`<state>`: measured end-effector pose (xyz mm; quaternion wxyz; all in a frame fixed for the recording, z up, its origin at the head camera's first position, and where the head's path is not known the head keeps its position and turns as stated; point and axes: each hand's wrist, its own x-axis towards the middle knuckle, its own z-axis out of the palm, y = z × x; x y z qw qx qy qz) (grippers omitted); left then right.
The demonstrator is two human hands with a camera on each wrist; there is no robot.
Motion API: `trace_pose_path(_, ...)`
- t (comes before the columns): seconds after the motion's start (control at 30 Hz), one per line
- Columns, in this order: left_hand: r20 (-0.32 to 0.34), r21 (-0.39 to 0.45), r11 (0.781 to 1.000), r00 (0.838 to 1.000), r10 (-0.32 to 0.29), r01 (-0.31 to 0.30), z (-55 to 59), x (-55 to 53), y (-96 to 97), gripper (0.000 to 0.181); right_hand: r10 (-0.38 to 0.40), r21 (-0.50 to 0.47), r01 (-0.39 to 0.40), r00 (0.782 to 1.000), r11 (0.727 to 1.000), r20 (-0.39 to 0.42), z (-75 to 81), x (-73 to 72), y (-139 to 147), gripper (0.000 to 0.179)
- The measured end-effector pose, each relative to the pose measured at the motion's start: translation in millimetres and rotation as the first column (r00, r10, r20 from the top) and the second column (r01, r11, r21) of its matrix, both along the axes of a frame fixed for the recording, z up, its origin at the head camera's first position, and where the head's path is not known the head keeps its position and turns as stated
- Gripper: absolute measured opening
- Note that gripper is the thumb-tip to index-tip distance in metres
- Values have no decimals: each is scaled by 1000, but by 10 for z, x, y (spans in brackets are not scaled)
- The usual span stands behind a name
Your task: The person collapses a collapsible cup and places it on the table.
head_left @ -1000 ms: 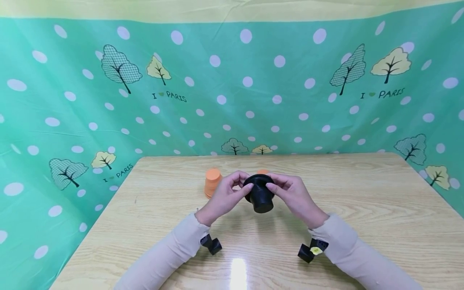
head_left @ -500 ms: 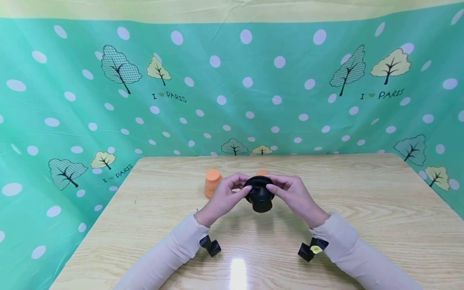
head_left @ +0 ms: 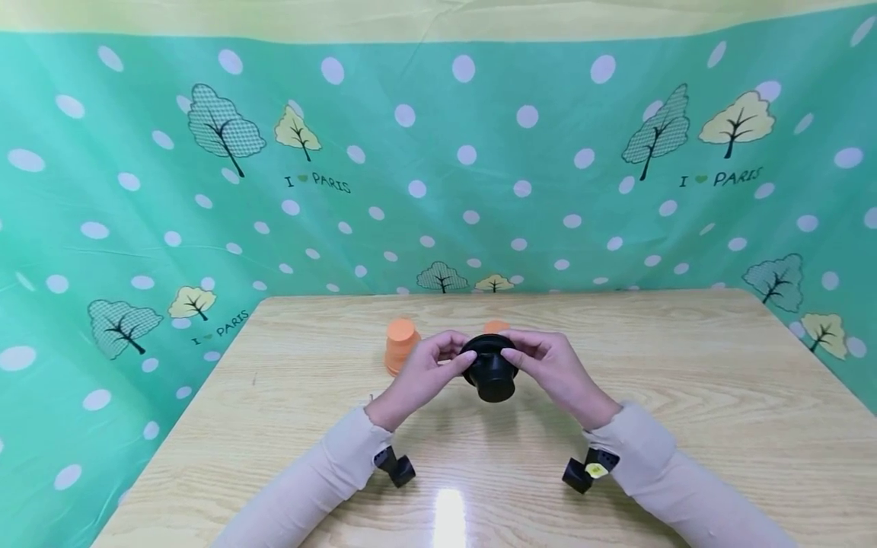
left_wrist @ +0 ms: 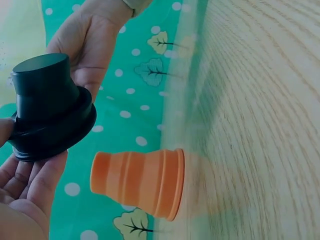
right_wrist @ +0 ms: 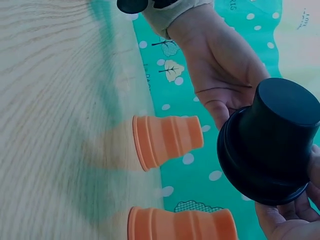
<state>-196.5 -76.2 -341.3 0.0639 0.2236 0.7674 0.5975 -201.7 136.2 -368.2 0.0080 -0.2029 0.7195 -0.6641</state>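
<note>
The black cup (head_left: 495, 384) that you hold looks like smooth plastic, with a soft shine on it. Toward the far edge of the table (head_left: 726, 380), two orange cups (head_left: 401, 350) look smooth and rather matt, like plastic. Your table has wood grain, glossy enough to give back a white glare. Your sleeves (head_left: 352, 445) look like matt cloth; the hanging sheet (head_left: 438, 137) is creased and cloth-like.

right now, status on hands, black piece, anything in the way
Left hand, right hand: both gripping black piece. Held above table. Two orange cups standing beyond, neither touching it.
</note>
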Motion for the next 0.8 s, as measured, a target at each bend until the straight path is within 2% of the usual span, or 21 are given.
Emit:
trace_pose_path(0.13,7,6,1000,1000,24,-25,-12,-12,14,15,5,-7,-5,1000,1000,0,-14,-2,-12,32)
trace_pose_path(0.3,-4,13,998,998,59,-59,-181,-117,25,11,4,-10,-4,1000,1000,13,-5,0,-22,34)
trace_pose_path(0.4,4,23,998,998,58,-58,-265,-173,24,13,-2,-18,3,999,1000,32,3,3,-20,35)
trace_pose_path(0.6,23,18,1000,1000,-4,3,-302,-193,-8,22,-6,-19,7,999,1000,34,10,15,-7,33)
trace_pose_path(0.8,36,75,994,996,-77,74,-294,-190,-37,27,-4,-52,7,997,999,72,22,13,2,35)
